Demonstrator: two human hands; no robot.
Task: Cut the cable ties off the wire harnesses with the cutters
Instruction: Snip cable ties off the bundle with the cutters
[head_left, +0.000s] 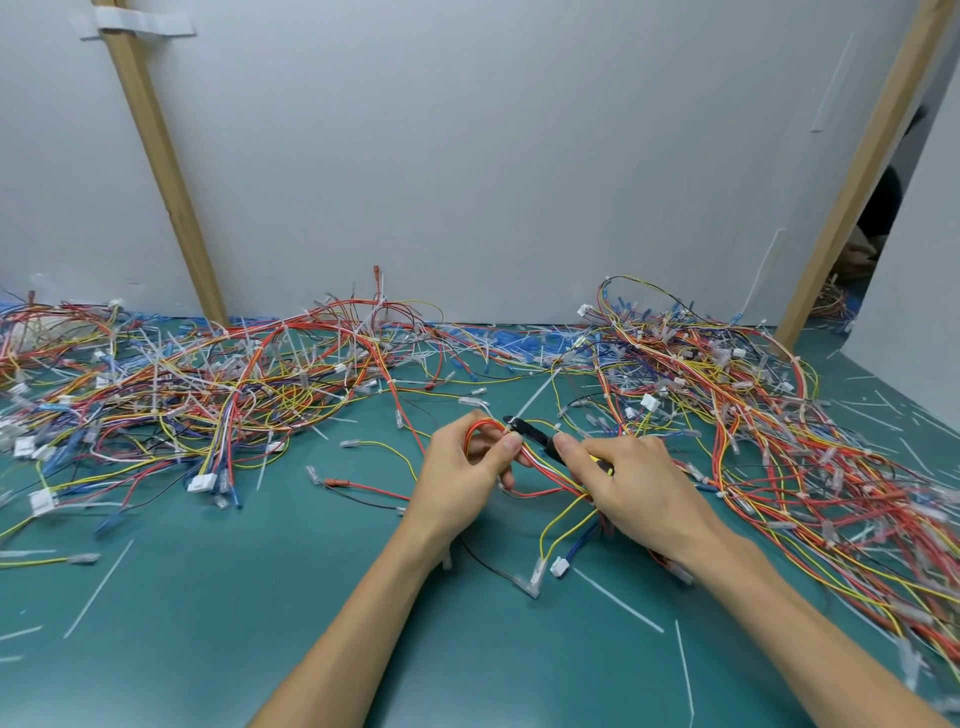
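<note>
Two tangled heaps of wire harnesses lie on the green surface (260, 597), one to the left (208, 384) and one to the right (727, 389), red, yellow, blue and white strands with clear terminal sleeves and white plugs mixed through them. Between the heaps, near the front, a person's two bare forearms reach in. The left grip (462, 467) pinches a small harness (535, 465) of red and yellow wires, thumb and fingers curled round a loop of it and holding it just above the surface. The right grip (623, 483) is wrapped round the yellow-and-black handles of the cutters (530, 431), index finger laid along the top. The black nose of the cutters meets the harness just beside the left thumb, at the white cable tie (535, 397), whose long tail sticks up and away to the right. Whether the blades are closed on it, I cannot tell. Loose cut ties (618, 600) lie scattered over the surface. Behind stands a white wall (493, 156) with two slanting wooden posts (166, 166).
</note>
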